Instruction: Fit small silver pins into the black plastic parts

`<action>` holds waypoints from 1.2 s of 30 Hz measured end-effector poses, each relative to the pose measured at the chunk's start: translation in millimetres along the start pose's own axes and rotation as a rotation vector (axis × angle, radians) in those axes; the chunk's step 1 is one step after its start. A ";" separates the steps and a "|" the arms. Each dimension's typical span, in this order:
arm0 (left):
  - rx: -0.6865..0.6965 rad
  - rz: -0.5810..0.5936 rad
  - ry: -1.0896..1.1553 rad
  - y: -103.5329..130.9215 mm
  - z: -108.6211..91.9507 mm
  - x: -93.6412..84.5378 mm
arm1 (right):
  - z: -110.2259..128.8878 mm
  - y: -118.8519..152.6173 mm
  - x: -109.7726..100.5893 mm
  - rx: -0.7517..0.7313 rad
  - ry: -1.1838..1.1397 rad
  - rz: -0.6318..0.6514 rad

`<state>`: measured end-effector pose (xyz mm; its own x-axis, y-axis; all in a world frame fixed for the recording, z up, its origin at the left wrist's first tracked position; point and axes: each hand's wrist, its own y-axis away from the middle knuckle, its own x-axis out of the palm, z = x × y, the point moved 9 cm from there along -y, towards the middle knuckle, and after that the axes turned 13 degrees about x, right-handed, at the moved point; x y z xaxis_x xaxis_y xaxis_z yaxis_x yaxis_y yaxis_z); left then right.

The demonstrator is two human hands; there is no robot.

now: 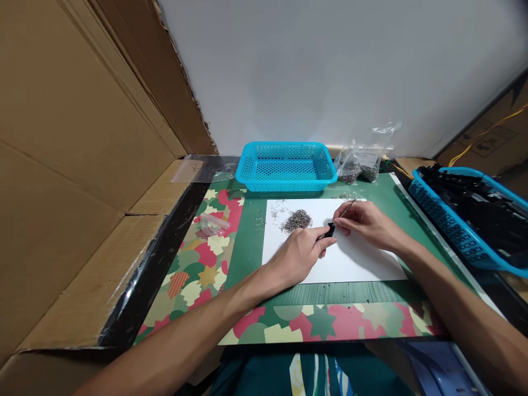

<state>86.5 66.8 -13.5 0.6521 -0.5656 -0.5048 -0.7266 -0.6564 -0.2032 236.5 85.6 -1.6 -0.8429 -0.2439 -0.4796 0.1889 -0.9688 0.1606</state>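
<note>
One black part [331,230], pinched in my left hand [300,252]

Just right of it, my right hand [366,221] pinches a thin tool [349,208].

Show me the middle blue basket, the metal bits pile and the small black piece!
Middle blue basket [286,186]: head view, its front wall.
Pile of little metal bits [298,220]: head view, middle of the heap.
Small black piece [331,229]: head view, its visible end.

So we've got a plain pale wall [305,71] behind the table [251,264], brown cardboard [70,137] along the left, and kinda soft, uneven light.
</note>
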 end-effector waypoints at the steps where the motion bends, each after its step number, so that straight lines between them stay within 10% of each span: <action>1: -0.005 -0.001 0.000 0.1 0.5 -0.1 | 2.1 0.6 0.7 -0.008 0.047 -0.015; 36: 0.023 0.014 -0.137 -8.0 -2.8 -0.3 | 8.6 -6.7 -2.7 -0.008 0.195 -0.096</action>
<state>92.8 70.8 -9.4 0.6070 -0.5001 -0.6176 -0.7414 -0.6362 -0.2135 233.1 93.1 6.0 -0.7438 -0.1537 -0.6505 0.1170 -0.9881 0.0996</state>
